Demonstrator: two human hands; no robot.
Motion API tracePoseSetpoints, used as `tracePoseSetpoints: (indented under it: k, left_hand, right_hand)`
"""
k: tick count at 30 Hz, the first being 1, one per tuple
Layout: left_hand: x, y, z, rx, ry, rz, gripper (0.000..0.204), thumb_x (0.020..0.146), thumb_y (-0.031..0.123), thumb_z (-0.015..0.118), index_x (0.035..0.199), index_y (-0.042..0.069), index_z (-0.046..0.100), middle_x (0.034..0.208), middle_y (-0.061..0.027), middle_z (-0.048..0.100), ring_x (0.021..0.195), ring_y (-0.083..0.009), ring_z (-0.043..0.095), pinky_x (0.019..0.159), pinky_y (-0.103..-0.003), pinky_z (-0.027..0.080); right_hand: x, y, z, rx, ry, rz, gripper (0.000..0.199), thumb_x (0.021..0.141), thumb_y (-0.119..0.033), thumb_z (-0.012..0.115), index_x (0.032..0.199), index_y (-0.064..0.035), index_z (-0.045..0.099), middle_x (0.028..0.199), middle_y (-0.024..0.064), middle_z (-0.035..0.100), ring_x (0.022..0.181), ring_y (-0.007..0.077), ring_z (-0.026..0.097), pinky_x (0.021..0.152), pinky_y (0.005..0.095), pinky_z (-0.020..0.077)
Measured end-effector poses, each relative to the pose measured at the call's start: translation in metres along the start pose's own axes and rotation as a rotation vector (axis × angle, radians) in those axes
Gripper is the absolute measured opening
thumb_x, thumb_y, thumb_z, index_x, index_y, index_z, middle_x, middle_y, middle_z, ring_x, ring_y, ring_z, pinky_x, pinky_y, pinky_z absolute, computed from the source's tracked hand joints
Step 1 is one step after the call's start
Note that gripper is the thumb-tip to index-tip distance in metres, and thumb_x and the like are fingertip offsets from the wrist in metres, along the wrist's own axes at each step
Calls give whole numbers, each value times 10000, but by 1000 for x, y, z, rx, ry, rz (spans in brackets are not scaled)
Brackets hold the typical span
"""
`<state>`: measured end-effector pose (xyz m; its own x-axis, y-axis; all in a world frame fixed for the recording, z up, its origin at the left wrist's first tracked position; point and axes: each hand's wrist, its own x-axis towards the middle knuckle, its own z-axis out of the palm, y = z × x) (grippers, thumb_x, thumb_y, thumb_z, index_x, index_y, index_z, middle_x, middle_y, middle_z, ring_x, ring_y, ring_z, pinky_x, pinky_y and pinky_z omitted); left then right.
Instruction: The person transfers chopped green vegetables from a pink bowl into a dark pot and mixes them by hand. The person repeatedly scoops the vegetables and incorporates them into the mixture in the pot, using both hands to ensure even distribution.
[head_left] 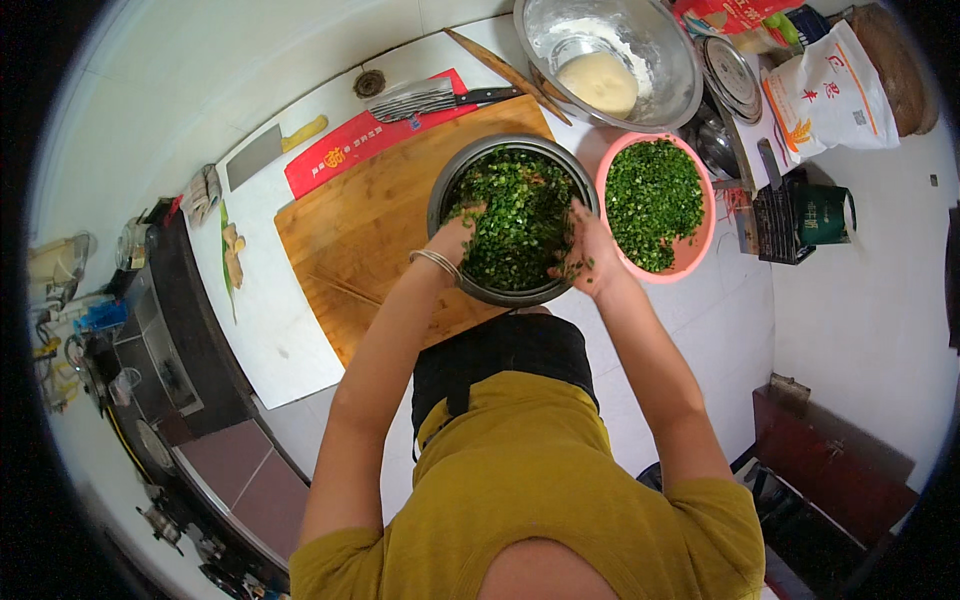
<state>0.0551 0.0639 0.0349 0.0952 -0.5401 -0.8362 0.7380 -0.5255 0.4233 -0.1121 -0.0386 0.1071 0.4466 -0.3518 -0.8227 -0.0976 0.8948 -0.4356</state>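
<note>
A dark metal bowl [515,299] holds a heap of finely chopped greens [515,215], and both hands reach into it from opposite sides. My left hand [459,237], with bangles at the wrist, lies at the left inner side, its fingers loosely spread and partly hidden in the greens. Against the right inner side is my right hand [592,250], open and curved, with bits of green stuck to it. A pink basin [686,262] of similar chopped greens stands just right of the bowl. The bowl rests partly on a wooden cutting board [350,250].
Behind stand a steel bowl [660,60] with pale dough [598,84] and a wooden rolling pin [500,68]. A cleaver [256,157], a black-handled knife [485,96] and a red packet [330,160] lie at the back left. Ginger [233,255] lies left; a white sack [833,95] stands right.
</note>
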Motion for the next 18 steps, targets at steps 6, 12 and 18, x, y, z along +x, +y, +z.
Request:
tracePoseSetpoints:
  k: [6,12,18]
  left_hand:
    - [0,-38,31,-246,-6,9,309,916,269,376,1031,54,565,877,-74,620,741,-178,602,623,-318,507]
    - [52,-78,37,-111,451,115,312,855,272,451,952,4,578,802,-80,580,685,-194,568,590,-359,465]
    - [6,-36,51,-481,196,97,257,869,279,447,922,53,557,801,-49,575,664,-185,555,583,-353,455]
  right_hand:
    - [33,51,-9,147,163,134,497,911,-448,323,1284,-127,388,1279,106,453,1148,303,432,931,548,285]
    - [81,97,-13,449,241,-67,422,925,-352,330,1171,-39,470,1191,112,518,1037,274,519,901,420,398]
    - [55,64,-7,635,73,-124,416,923,-319,289,1181,-47,470,1193,126,506,1064,301,498,935,454,379]
